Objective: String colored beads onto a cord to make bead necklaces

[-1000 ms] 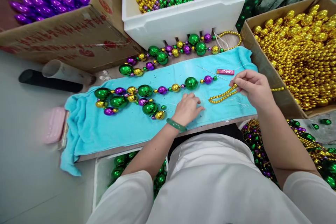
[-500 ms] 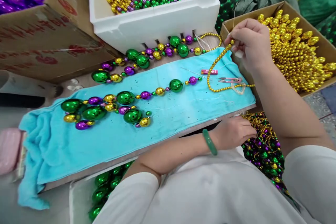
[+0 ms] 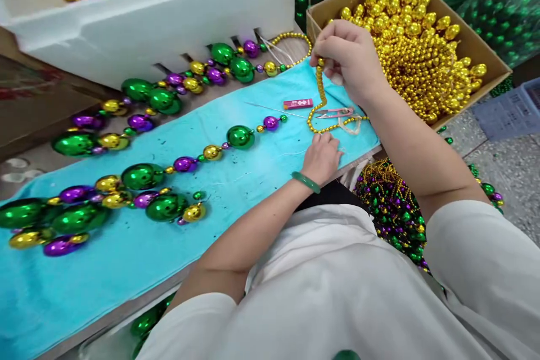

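Observation:
My right hand pinches one end of a string of small gold beads, raised above the far right of the blue towel. From there the beads hang down and curve across the towel. My left hand, below a green bangle, rests on the towel's near edge, fingers apart, next to a thin pale thread. Between the hands lie pink thread snips, a pink lighter-like piece and a long needle. Left of them stretches a strand of green, purple and gold beads.
A white foam box of loose beads stands behind, a second bead strand along its front. At right is a cardboard box of gold beads. Finished-looking strands hang below the table's right end.
My left hand has moved from beside the table's edge onto the towel, by the gold beads. My right hand keeps its pinch; the gold string hangs straighter. The view has shifted to the right.

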A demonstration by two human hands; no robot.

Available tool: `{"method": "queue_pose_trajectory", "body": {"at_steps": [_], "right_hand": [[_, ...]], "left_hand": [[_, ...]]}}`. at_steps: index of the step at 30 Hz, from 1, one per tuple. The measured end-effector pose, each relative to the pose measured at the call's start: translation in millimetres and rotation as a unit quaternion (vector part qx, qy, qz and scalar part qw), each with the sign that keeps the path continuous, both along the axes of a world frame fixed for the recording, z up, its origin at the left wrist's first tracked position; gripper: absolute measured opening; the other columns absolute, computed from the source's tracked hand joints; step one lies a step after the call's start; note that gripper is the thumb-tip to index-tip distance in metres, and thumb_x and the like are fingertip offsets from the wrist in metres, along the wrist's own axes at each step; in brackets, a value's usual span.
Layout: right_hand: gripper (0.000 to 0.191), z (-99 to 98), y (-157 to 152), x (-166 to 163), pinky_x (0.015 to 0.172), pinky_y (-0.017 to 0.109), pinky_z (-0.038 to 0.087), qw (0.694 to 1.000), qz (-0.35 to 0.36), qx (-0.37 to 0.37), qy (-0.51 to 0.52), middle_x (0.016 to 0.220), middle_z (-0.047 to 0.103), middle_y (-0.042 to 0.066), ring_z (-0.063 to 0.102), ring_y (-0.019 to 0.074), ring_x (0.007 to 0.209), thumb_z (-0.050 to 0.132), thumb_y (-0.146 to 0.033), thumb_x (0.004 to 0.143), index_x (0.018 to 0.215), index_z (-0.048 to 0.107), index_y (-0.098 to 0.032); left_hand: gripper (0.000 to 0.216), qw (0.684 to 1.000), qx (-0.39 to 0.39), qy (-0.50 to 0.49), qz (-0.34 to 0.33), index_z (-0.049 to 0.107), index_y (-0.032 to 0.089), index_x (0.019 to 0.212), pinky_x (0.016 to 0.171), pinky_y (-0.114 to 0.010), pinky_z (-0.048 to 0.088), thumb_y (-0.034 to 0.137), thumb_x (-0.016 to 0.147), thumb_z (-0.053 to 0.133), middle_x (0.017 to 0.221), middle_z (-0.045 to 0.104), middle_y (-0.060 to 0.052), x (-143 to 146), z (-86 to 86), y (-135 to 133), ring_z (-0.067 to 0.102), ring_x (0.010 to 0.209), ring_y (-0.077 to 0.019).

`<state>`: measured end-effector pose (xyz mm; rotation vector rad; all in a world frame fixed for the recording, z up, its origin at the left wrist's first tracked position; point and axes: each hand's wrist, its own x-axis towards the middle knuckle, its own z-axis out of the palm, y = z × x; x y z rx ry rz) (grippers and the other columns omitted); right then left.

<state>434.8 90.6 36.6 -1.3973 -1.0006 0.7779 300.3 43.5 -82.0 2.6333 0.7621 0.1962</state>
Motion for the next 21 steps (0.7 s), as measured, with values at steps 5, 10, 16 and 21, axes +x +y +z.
{"method": "queue_pose_trajectory", "body": {"at_steps": [5,10,16,21], "right_hand": [[0.018,-0.3,0.6,-1.6,0.039,0.029,0.024,0.999,0.044,0.018,0.007,0.060,0.062,-0.001,0.041,0.0107,0.044,0.060,-0.021,0.064,0.052,0.048,-0.027],[0.021,0.6,-2.8,0.9,0.039,0.025,0.023,0.999,0.044,0.007,0.011,0.058,0.061,-0.003,0.045,0.0076,0.043,0.060,-0.017,0.066,0.052,0.047,-0.024],[0.025,5.0,-10.9,-0.5,0.038,0.018,0.024,0.999,0.018,-0.045,0.004,0.060,0.060,-0.005,0.048,0.0048,0.046,0.057,-0.010,0.076,0.055,0.048,-0.021],[0.024,-0.1,-20.1,5.3,0.037,0.019,0.025,0.999,0.013,-0.036,0.013,0.062,0.062,-0.003,0.045,0.0060,0.045,0.056,-0.010,0.077,0.056,0.051,-0.022]], "left_hand": [[0.022,1.000,0.005,-0.005,-0.029,0.070,0.014,0.088,0.081,-0.037,0.041,0.024,0.088,0.050,0.096,0.059,-0.010,9.4,-3.5,1.3,0.045,0.095,-0.0249],[0.030,0.989,-0.005,-0.030,-0.148,0.069,0.016,0.086,0.078,-0.034,0.041,0.027,0.092,0.042,0.089,0.059,-0.009,8.9,1.8,-24.7,0.047,0.087,-0.0211],[0.032,0.978,-0.045,-0.061,-0.192,0.066,0.019,0.105,0.082,-0.031,0.043,0.027,0.094,0.037,0.091,0.060,-0.008,-7.5,10.3,-30.3,0.052,0.089,-0.0182],[0.031,0.996,0.004,-0.073,0.052,0.068,0.018,0.106,0.086,-0.035,0.041,0.031,0.092,0.043,0.097,0.061,-0.009,-49.5,14.9,26.2,0.053,0.093,-0.0219]]}}
